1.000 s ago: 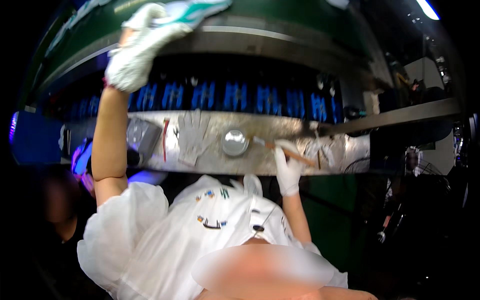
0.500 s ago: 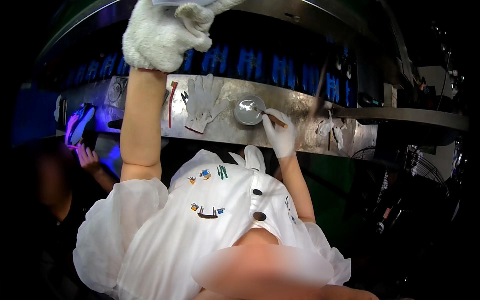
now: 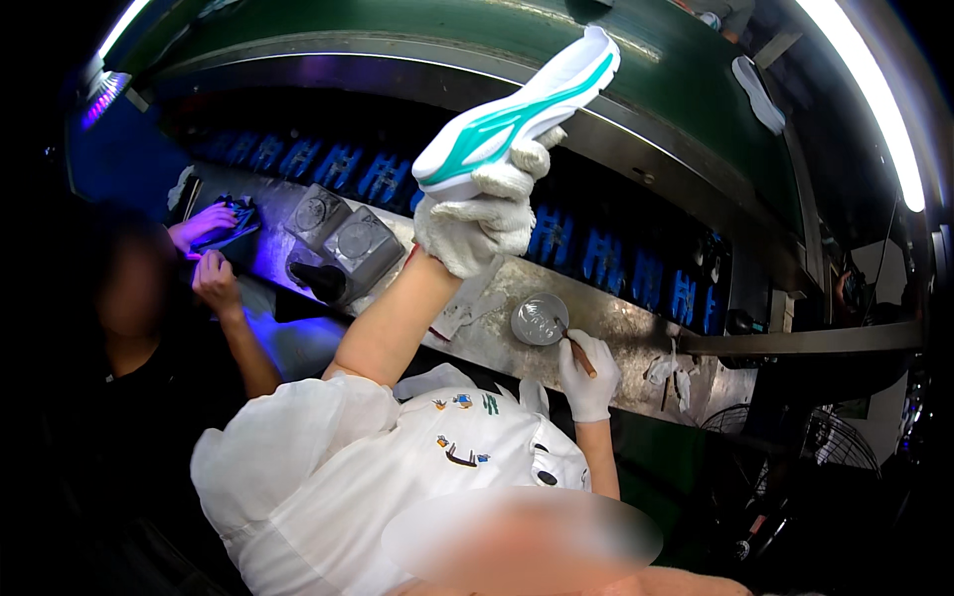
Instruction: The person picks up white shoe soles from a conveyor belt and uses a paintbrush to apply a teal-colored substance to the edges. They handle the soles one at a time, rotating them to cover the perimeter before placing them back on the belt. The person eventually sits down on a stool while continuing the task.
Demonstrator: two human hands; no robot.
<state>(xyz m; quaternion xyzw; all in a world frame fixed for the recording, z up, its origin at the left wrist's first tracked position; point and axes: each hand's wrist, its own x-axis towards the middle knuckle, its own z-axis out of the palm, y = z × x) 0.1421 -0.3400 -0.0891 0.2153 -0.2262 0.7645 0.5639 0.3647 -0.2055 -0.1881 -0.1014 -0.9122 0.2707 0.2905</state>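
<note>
A white shoe sole (image 3: pixel 502 124) with teal side panels is raised in my left hand (image 3: pixel 475 226), which wears a thick white knit glove. Its fingers wrap round the sole's near underside. Lower and to the right, my right hand (image 3: pixel 590 379), in a thin white glove, grips a brush (image 3: pixel 579 354) by its wooden handle. The brush's tip reaches the right rim of a round bowl (image 3: pixel 538 320) of pale, shiny liquid on the metal bench. A loose white glove (image 3: pixel 460 316) lies left of the bowl, partly hidden by my left forearm.
Two square grey containers (image 3: pixel 360 244) and a dark bottle-like object (image 3: pixel 320 280) stand left on the bench. Further left, a co-worker's hands (image 3: pixel 215 282) hold a dark shoe. Another sole (image 3: pixel 759 96) lies on the green belt (image 3: pixel 397 35). Crumpled white scraps (image 3: pixel 666 373) sit right; a fan (image 3: pixel 840 437) stands beyond.
The view has shifted, and the sole, earlier mostly cut off at the top edge, now shows whole in my left hand. My right hand still holds the brush at the bowl.
</note>
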